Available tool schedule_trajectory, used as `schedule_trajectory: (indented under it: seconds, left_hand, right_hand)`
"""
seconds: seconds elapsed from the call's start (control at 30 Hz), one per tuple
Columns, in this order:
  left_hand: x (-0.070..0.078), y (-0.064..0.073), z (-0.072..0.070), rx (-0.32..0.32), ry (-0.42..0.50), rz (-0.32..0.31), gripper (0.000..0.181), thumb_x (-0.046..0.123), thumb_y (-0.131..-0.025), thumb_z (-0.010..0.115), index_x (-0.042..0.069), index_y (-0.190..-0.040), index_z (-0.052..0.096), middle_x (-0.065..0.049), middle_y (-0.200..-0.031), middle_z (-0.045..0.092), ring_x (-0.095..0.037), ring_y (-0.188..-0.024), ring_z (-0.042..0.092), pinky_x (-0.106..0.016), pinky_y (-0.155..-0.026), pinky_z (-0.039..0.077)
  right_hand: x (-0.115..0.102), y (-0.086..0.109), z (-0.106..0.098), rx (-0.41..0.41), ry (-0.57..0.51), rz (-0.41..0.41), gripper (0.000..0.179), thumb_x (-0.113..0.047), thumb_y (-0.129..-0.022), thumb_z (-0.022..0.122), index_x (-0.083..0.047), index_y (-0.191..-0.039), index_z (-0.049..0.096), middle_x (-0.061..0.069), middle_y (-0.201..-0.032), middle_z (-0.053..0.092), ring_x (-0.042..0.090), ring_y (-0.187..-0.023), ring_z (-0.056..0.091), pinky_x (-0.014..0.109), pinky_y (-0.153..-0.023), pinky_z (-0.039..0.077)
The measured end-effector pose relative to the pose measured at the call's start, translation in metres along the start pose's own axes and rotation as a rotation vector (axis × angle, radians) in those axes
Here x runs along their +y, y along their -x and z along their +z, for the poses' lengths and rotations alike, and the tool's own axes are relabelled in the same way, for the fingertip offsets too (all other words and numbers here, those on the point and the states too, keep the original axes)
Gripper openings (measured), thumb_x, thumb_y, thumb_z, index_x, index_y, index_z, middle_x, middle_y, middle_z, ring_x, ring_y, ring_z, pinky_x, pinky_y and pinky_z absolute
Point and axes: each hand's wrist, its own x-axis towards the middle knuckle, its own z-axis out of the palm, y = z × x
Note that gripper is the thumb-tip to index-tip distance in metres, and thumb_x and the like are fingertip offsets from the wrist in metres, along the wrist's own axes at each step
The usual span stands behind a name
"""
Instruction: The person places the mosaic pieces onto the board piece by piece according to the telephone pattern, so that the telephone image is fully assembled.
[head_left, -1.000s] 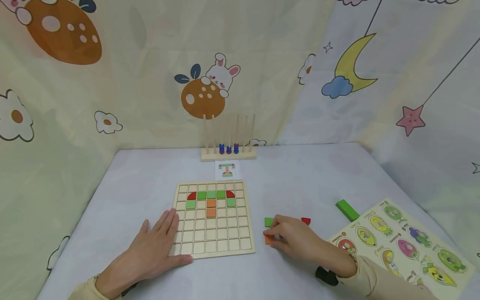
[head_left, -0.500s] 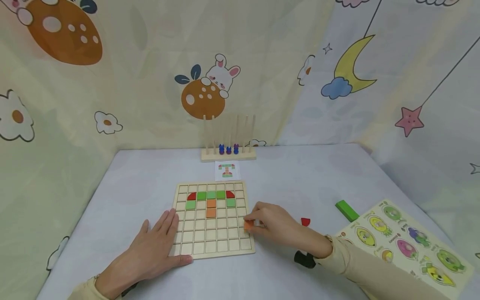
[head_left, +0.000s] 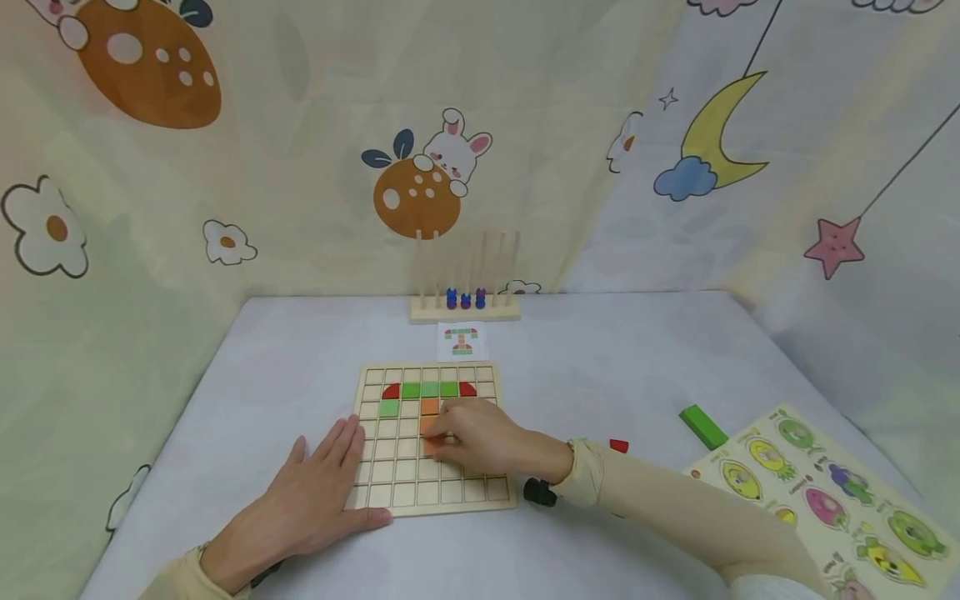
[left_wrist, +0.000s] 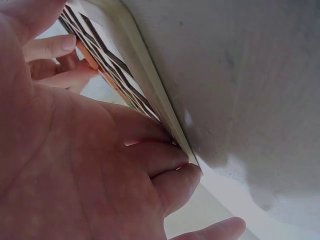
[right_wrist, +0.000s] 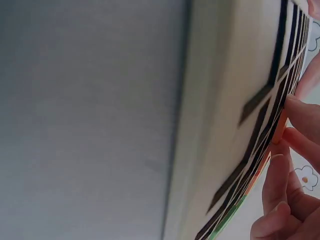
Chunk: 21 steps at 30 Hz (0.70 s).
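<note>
My right hand (head_left: 487,437) pinches an orange square tile (head_left: 431,448) between thumb and fingers over a middle cell of the wooden grid board (head_left: 382,496). In the right wrist view the orange tile (right_wrist: 280,128) touches or nearly touches the board's surface. Directly above it on the board is a column of orange tiles (head_left: 429,407). A row of green tiles (head_left: 430,390) with a red quarter-round piece (head_left: 392,392) at each end tops that column. My left hand (head_left: 311,492) rests at the board's left edge, fingers extended and thumb at the near corner.
Behind the board lies a small pattern card (head_left: 462,342), with a pegged bead stand (head_left: 465,312) farther back. A red piece (head_left: 618,446), a green block (head_left: 703,427) and a fruit-picture board (head_left: 847,500) lie to the right.
My right hand has carried the orange tile leftward from the table right of the board to the board's middle column. My left hand stays at the board's edge.
</note>
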Motion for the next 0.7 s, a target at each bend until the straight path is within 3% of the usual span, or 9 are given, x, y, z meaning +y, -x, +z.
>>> schedule_trajectory:
  seconds: [0.2,0.4,0.7]
  left_hand:
    - [0.0003,0.0005,-0.0011,-0.003,0.0,-0.001,0.126,0.087,-0.079,0.055,-0.006,-0.158,0.028,-0.024,-0.17,0.018,-0.042,-0.158,0.021,-0.08,-0.113,0.019]
    - [0.0005,0.0006,-0.0006,0.0,-0.002,0.003,0.125,0.087,-0.079,0.056,-0.006,-0.158,0.028,-0.024,-0.17,0.019,-0.042,-0.158,0.022,-0.08,-0.113,0.02]
    - [0.0015,0.0008,-0.0016,-0.001,-0.01,0.003,0.123,0.085,-0.08,0.057,-0.006,-0.158,0.029,-0.024,-0.17,0.02,-0.042,-0.157,0.022,-0.08,-0.112,0.021]
  right_hand:
    - [-0.0008,-0.0072,0.0009,-0.011,-0.006,0.03,0.028,-0.025,-0.088,0.082,-0.015,-0.114,0.081,-0.003,-0.103,0.077,0.005,-0.085,0.063,0.015,-0.063,0.044]
    - [0.0005,-0.01,0.0025,-0.012,-0.026,0.08,0.031,-0.027,-0.084,0.086,-0.018,-0.113,0.081,-0.005,-0.101,0.075,0.005,-0.084,0.063,0.016,-0.062,0.044]
    - [-0.0007,-0.0114,0.0032,-0.013,-0.028,0.084,0.03,-0.024,-0.083,0.087,-0.017,-0.112,0.082,-0.006,-0.103,0.078,0.004,-0.086,0.064,0.016,-0.063,0.045]
